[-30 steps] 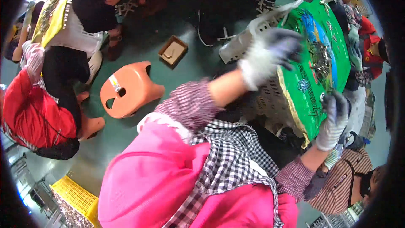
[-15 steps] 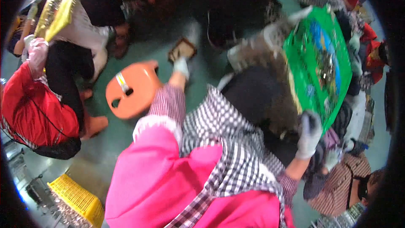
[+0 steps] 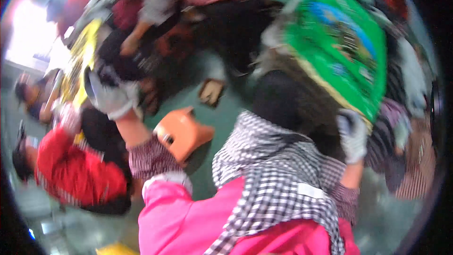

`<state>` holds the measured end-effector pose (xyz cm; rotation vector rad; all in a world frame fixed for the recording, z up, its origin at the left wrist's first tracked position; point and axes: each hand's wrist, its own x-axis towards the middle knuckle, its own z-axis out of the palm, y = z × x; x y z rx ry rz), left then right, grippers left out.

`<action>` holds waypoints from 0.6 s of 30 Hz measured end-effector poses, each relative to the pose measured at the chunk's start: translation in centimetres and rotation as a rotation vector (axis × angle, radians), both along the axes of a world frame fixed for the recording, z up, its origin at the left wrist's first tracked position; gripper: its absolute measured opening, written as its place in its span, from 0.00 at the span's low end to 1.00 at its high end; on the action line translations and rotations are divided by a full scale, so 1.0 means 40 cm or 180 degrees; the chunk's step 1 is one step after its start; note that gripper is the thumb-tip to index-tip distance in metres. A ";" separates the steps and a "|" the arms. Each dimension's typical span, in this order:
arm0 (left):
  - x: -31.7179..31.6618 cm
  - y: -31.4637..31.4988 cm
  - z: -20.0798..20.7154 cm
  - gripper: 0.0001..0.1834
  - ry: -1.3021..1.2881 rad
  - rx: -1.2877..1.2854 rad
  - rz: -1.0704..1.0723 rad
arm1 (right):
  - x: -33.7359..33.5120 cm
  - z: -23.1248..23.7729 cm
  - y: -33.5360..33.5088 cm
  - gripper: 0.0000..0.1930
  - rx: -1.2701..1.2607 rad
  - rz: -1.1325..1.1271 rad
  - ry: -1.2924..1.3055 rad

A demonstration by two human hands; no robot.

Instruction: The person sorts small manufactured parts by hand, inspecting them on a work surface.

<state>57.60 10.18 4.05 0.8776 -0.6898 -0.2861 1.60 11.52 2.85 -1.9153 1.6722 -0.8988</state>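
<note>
My left hand point(image 3: 109, 95), in a white glove with a dark coating, is raised at the left beside a yellow sheet or sack point(image 3: 84, 87). Its fingers look stretched out and nothing shows in them, though motion smears the view. On the right, my right hand point(image 3: 353, 136) wears the same kind of glove. Its fingers are curled beside the near corner of a green printed sack point(image 3: 311, 33); whether they grip anything is hidden. A small brown tray-like thing with a pale middle point(image 3: 211, 92) lies on the floor, apart from both hands.
An orange plastic stool point(image 3: 185, 132) stands on the green floor point(image 3: 200, 160) to my left. Close by, a person in red point(image 3: 80, 167) sits or crouches. Other people are along the far side and right. A yellow edge point(image 3: 115, 249) shows at the bottom left.
My left hand has left the brown tray-like thing on the floor and swung up to the left. The view has shifted; my right hand stays beside the green sack.
</note>
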 end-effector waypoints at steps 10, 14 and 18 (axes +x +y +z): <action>-0.727 -0.079 -0.048 0.16 0.0353 0.1046 -0.2405 | -0.048 0.024 0.112 0.11 0.0031 0.0417 0.0579; -0.833 -0.168 -0.031 0.15 0.0150 0.0880 -0.2813 | -0.092 -0.008 0.099 0.11 0.0163 0.0315 0.0599; -0.944 -0.327 -0.034 0.15 0.0099 0.0786 -0.3075 | -0.108 -0.006 0.030 0.10 0.0275 0.0225 0.0472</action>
